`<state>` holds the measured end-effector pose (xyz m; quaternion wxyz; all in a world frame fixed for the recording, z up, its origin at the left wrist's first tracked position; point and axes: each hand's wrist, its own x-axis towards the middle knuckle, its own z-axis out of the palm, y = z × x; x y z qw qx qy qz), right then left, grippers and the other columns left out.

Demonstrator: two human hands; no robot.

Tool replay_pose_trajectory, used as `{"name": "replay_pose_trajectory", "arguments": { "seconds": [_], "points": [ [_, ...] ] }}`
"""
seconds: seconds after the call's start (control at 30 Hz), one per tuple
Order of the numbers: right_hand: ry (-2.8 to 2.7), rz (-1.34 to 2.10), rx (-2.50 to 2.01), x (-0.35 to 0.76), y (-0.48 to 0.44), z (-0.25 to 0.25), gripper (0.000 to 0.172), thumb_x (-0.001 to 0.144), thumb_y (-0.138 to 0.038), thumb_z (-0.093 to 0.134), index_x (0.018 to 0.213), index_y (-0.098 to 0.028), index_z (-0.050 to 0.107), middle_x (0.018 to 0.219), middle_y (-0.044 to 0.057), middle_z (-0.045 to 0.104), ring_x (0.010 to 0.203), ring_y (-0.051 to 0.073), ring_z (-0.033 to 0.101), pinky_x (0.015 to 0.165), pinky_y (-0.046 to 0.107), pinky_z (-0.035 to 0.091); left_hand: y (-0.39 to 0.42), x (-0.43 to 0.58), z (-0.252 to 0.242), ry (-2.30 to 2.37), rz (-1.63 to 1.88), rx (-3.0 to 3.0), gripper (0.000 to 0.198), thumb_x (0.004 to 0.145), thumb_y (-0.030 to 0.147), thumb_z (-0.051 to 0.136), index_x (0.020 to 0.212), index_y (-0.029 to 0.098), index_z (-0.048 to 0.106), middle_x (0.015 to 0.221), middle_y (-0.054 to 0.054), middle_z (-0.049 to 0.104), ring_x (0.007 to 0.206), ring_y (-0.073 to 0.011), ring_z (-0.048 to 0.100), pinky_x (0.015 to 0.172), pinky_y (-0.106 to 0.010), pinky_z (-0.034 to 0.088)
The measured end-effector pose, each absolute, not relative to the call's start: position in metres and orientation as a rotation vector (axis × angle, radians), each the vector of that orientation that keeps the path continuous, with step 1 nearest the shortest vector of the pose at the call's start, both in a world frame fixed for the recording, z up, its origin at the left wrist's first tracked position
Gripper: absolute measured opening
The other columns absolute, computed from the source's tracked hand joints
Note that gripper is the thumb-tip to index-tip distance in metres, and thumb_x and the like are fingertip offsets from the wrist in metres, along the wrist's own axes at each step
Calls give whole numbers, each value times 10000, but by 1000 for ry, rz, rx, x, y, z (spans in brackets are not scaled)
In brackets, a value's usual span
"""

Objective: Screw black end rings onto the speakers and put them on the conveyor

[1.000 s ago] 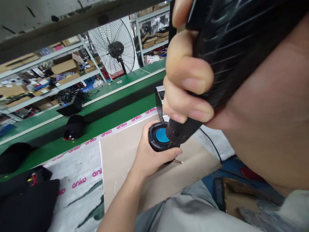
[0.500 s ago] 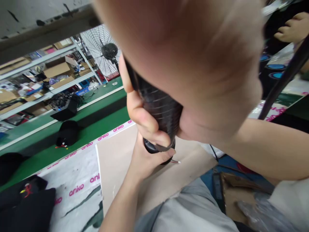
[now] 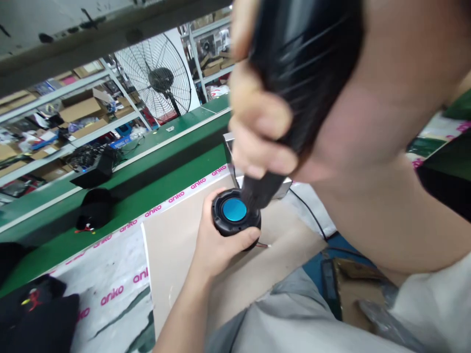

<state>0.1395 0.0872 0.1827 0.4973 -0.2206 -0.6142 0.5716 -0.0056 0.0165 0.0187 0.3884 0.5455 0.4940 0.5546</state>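
Note:
My left hand [image 3: 219, 247] is closed around a round black speaker [image 3: 234, 210] with a shiny blue centre, holding it on the beige board [image 3: 180, 250]. Thumb and fingers wrap the speaker's side. A thin wire [image 3: 264, 245] with a small white plug sticks out beside it. Close to the camera, my right hand [image 3: 368, 122] grips a black electric screwdriver [image 3: 303, 78], blurred and held at a tilt. Its nose points down at the right part of the speaker's rim; the bit itself is hidden, so I cannot tell whether it touches.
A green bench [image 3: 176, 162] runs behind the board, with black housings [image 3: 95, 208] on it. More black parts [image 3: 44, 314] lie at lower left. A fan [image 3: 160, 81] and loaded shelves [image 3: 69, 113] stand behind. A cardboard box [image 3: 353, 289] sits at lower right.
My right hand and the screwdriver have shifted right, uncovering the speaker's blue centre. My left hand still holds the speaker in about the same place.

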Motion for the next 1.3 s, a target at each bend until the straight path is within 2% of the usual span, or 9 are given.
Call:
{"name": "replay_pose_trajectory", "arguments": {
  "seconds": [0.07,0.13,0.2,0.37,0.6,0.7,0.93,1.13,1.3],
  "points": [
    [-1467,1321,-408,154,101,173,730,864,-941,515,715,-232,421,471,-74,387,350,93,357,336,267,313,15,-5,15,1242,1407,1368,828,665,454,1006,1331,241,563,1231,-84,780,1099,-299,773,971,-424,618],
    [-1318,1124,-284,160,121,152,635,720,-750,876,720,-217,530,542,-52,458,422,99,428,323,278,309,12,-4,12,1248,1403,1372,839,654,429,1016,1335,247,560,1267,-86,773,1143,-300,772,998,-419,613],
    [-1240,1054,-302,161,139,128,592,660,-636,975,701,-208,567,542,-39,473,399,116,440,305,305,288,10,-3,11,1260,1414,1384,841,647,417,1021,1332,251,563,1278,-86,772,1152,-298,778,998,-413,616],
    [-1179,1097,-377,156,158,93,491,747,-540,936,704,-208,576,498,-38,493,325,132,422,286,301,285,9,0,12,1284,1434,1432,858,639,483,1027,1320,251,560,1247,-95,774,1122,-309,794,964,-420,637],
    [-1268,1213,-430,156,153,72,541,782,-559,912,695,-197,521,502,-42,490,329,110,429,291,253,310,10,0,13,1272,1455,1440,859,633,501,1033,1305,256,559,1221,-88,778,1094,-306,801,930,-407,646],
    [-1272,1244,-433,163,151,77,506,792,-534,909,690,-193,549,516,-31,519,336,123,454,301,268,360,9,-1,10,1260,1458,1444,838,658,481,1021,1321,256,561,1235,-91,781,1103,-298,802,944,-403,639],
    [-1183,1005,-402,155,140,96,559,749,-588,933,668,-201,538,507,-39,477,339,104,416,312,302,262,9,-2,7,1239,1474,1441,816,662,401,1028,1330,266,578,1236,-67,784,1103,-283,804,947,-378,626],
    [-1251,1049,-465,148,148,81,614,778,-625,903,671,-200,473,486,-38,460,315,107,398,304,305,242,8,-1,8,1240,1442,1429,853,656,406,1017,1352,252,548,1270,-95,769,1132,-308,790,978,-414,627],
    [-1283,1215,-459,157,143,92,522,754,-545,937,702,-189,559,501,-30,517,322,128,448,288,291,293,6,0,10,1236,1436,1392,871,639,394,1025,1351,247,545,1276,-91,772,1144,-300,790,998,-405,622]
  ]
}}
